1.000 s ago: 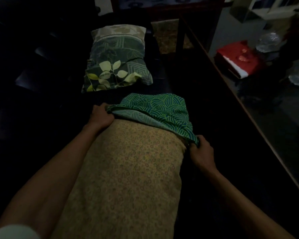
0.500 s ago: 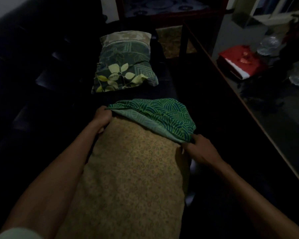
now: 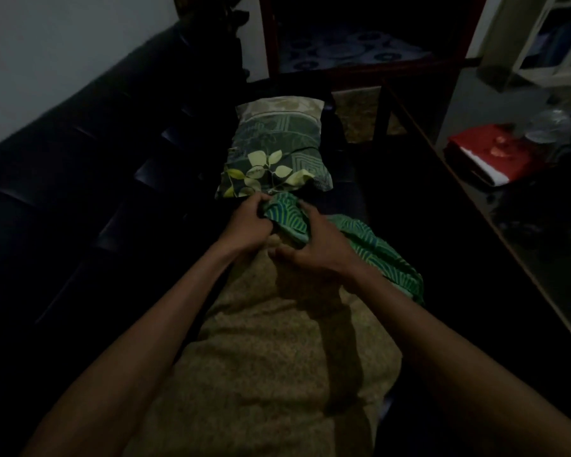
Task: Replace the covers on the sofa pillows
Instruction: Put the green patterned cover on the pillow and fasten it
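Note:
A long tan patterned pillow (image 3: 277,357) lies lengthwise on the dark sofa (image 3: 80,199), reaching from the bottom of the view to the middle. A green cover with a yellow fan pattern (image 3: 370,249) is bunched over its far end and trails down its right side. My left hand (image 3: 248,222) grips the bunched cover at the pillow's far tip. My right hand (image 3: 314,242) holds the same bunch from the right, close beside the left. Beyond them lies a second pillow in a dark leaf-print cover (image 3: 274,153).
A glass-topped table with a wooden edge (image 3: 475,199) runs along the right, close to the sofa. A red object (image 3: 488,153) shows at its far right. A dark wooden shelf (image 3: 360,37) stands at the back. The room is dim.
Both hands left the cover's two sides and came together at the pillow's far tip, gathering the green cover into a bunch. The view tilted up.

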The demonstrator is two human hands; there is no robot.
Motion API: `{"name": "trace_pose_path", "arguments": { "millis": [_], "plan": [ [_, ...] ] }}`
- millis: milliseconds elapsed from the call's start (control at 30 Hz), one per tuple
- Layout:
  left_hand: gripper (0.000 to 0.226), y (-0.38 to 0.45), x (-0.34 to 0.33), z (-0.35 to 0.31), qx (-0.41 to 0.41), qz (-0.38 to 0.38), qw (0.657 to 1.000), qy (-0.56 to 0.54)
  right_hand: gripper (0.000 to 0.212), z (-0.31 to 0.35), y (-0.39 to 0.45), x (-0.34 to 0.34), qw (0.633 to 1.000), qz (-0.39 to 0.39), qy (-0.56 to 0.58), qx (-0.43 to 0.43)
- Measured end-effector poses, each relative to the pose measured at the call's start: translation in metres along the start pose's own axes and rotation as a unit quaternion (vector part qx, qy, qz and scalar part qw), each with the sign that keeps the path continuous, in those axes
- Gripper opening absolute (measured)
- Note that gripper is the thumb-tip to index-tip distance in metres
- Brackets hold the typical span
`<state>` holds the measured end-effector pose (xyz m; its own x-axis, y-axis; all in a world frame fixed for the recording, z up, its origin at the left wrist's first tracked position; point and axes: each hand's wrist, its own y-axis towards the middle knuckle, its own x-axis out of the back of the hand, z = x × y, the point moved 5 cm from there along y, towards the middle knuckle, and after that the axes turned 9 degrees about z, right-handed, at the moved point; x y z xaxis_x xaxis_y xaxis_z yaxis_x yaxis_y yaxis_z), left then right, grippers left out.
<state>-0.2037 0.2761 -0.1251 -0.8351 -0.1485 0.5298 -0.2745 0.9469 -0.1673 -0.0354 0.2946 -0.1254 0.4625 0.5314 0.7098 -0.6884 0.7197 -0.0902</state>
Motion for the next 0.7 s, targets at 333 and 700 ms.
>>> {"name": "trace_pose_path", "arguments": {
  "millis": [333,700],
  "plan": [
    [0.051,-0.003,0.018,0.007,-0.173,-0.009,0.935,0.311,0.062,-0.004,-0.008,-0.003,0.988,-0.064,-0.137,0.018],
    [0.045,-0.077,-0.007,0.043,-0.25,-0.026,0.932,0.261,0.058,-0.024,0.004,-0.028,0.97,-0.172,-0.173,-0.019]
  ]
}}
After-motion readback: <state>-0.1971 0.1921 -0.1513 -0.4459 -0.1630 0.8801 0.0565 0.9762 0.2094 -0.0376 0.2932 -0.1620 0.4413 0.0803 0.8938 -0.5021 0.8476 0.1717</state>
